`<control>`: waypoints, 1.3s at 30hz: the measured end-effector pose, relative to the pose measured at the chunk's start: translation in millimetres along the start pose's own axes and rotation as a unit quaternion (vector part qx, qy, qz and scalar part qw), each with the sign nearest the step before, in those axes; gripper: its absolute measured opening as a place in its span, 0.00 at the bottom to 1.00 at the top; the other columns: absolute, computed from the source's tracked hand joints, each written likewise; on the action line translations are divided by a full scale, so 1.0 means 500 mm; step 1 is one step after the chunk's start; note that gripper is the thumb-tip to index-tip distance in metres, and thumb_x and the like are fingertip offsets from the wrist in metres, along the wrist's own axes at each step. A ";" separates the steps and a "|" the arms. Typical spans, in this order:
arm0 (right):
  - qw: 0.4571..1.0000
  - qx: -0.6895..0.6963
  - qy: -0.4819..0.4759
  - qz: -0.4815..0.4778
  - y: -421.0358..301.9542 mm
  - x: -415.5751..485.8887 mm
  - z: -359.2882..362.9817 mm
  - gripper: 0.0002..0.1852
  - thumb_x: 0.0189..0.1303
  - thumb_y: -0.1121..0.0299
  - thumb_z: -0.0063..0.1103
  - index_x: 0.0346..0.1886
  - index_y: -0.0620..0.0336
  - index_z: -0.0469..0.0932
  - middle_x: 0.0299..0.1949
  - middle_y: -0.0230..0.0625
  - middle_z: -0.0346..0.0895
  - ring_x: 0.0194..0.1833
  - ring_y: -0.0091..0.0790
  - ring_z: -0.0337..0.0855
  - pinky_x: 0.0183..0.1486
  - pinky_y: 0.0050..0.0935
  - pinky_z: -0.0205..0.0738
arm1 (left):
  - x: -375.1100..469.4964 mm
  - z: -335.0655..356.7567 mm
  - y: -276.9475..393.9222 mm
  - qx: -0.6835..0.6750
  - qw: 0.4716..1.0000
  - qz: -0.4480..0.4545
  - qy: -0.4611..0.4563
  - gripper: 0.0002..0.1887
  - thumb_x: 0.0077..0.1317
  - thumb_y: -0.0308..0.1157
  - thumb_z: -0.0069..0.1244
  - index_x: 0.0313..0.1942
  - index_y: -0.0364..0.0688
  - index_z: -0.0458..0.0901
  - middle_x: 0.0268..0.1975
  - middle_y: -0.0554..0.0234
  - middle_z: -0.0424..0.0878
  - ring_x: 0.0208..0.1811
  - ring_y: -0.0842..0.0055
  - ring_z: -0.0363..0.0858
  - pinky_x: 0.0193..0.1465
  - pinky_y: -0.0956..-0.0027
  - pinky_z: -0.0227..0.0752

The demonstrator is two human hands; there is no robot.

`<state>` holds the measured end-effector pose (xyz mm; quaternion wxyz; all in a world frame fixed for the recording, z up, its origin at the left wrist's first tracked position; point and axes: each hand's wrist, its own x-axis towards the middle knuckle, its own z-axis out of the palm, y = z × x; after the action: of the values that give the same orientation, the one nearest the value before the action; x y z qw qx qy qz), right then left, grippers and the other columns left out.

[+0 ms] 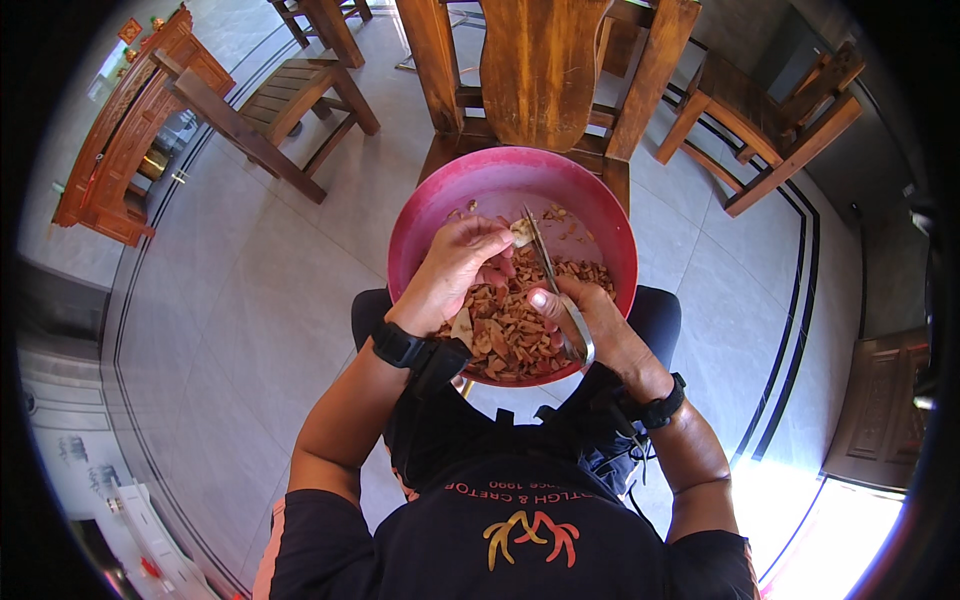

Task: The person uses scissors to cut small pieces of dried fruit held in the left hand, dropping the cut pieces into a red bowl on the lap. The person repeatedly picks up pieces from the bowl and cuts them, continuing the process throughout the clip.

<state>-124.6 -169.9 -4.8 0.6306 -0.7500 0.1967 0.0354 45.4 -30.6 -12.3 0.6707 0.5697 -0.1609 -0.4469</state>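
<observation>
Between the thumb and fingers of my left hand (471, 259) is a pale, dried slice (523, 232) with a brownish edge; what it was cut from I cannot tell. My right hand (589, 315) grips metal scissors (546, 259), their blades pointing away from me and right beside the slice. Both hands are over a round pink basin (517, 161). Reddish-brown dried pieces (517, 341) cover its near half, with a few larger pale slices (463, 328) at the near left. Small bits (559, 214) are scattered along its far side.
The basin rests at the front of a wooden chair (544, 75), close to my knees. More wooden chairs stand at the left (292, 97) and right (765, 120). A carved wooden cabinet (139, 127) is at the far left. Grey tiles (262, 285) with dark border lines cover the floor.
</observation>
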 end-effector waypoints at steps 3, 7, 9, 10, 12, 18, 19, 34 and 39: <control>1.000 0.010 0.002 -0.019 -0.004 0.000 -0.002 0.31 0.66 0.37 0.58 0.35 0.63 0.79 0.22 0.27 0.74 0.23 0.21 0.78 0.24 0.22 0.70 | 0.003 -0.002 0.002 0.004 1.000 -0.004 0.000 0.07 0.73 0.33 0.54 0.44 0.39 0.81 0.36 0.66 0.82 0.34 0.77 0.84 0.33 0.76 0.76; 1.000 0.013 -0.006 0.009 -0.009 0.001 -0.013 0.30 0.66 0.38 0.60 0.32 0.61 0.78 0.20 0.27 0.73 0.21 0.21 0.76 0.22 0.22 0.68 | 0.008 -0.005 0.001 0.004 1.000 -0.002 0.001 0.07 0.73 0.33 0.54 0.43 0.40 0.81 0.36 0.66 0.82 0.34 0.77 0.84 0.32 0.76 0.76; 0.999 0.031 -0.005 0.028 -0.009 -0.001 -0.019 0.29 0.66 0.38 0.60 0.32 0.61 0.78 0.19 0.27 0.72 0.20 0.21 0.75 0.22 0.22 0.68 | 0.012 -0.007 0.002 0.010 1.000 -0.004 0.005 0.07 0.73 0.33 0.54 0.44 0.39 0.81 0.36 0.66 0.82 0.34 0.77 0.84 0.31 0.76 0.76; 0.999 0.027 -0.004 0.022 -0.009 -0.001 -0.020 0.29 0.66 0.38 0.60 0.32 0.61 0.78 0.19 0.27 0.72 0.20 0.21 0.76 0.22 0.22 0.68 | 0.013 -0.008 0.002 0.013 1.000 -0.005 0.007 0.07 0.73 0.33 0.54 0.44 0.39 0.81 0.36 0.66 0.82 0.34 0.76 0.84 0.31 0.76 0.76; 1.000 0.014 -0.001 0.018 -0.008 -0.001 -0.019 0.30 0.66 0.38 0.60 0.32 0.61 0.78 0.19 0.27 0.72 0.20 0.21 0.76 0.22 0.22 0.68 | 0.016 -0.010 0.004 0.007 1.000 -0.003 0.011 0.07 0.73 0.33 0.54 0.44 0.39 0.81 0.36 0.65 0.82 0.34 0.76 0.84 0.31 0.76 0.76; 0.999 0.033 0.016 -0.013 -0.007 0.000 0.001 0.30 0.66 0.39 0.59 0.30 0.62 0.77 0.17 0.27 0.71 0.19 0.21 0.76 0.22 0.22 0.69 | 0.018 -0.002 0.008 0.003 1.000 0.007 0.018 0.07 0.73 0.34 0.54 0.44 0.40 0.81 0.37 0.66 0.82 0.35 0.77 0.85 0.31 0.78 0.75; 1.000 0.022 0.007 -0.012 -0.008 0.000 -0.001 0.30 0.66 0.39 0.59 0.30 0.62 0.77 0.17 0.27 0.71 0.19 0.21 0.76 0.21 0.22 0.69 | 0.018 0.000 0.008 0.007 1.000 0.005 0.016 0.08 0.73 0.34 0.54 0.44 0.40 0.81 0.37 0.66 0.81 0.35 0.77 0.85 0.31 0.78 0.75; 0.999 0.030 -0.008 -0.016 -0.005 0.001 -0.001 0.32 0.64 0.35 0.59 0.36 0.62 0.79 0.21 0.27 0.73 0.21 0.22 0.78 0.22 0.22 0.70 | 0.025 0.010 0.010 0.006 0.999 0.003 0.042 0.10 0.73 0.35 0.54 0.46 0.39 0.81 0.37 0.67 0.81 0.34 0.78 0.84 0.30 0.80 0.74; 1.000 0.019 -0.015 0.013 -0.012 0.008 -0.010 0.32 0.62 0.41 0.65 0.44 0.68 0.83 0.21 0.34 0.78 0.19 0.24 0.78 0.22 0.24 0.71 | 0.031 0.016 0.011 0.019 1.000 0.011 0.019 0.11 0.73 0.36 0.54 0.45 0.37 0.80 0.37 0.64 0.83 0.33 0.76 0.86 0.30 0.77 0.77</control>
<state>-120.0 -174.9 0.6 0.6471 -0.7345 0.1978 0.0517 50.6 -48.1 -9.5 0.6680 0.5884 -0.1631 -0.4254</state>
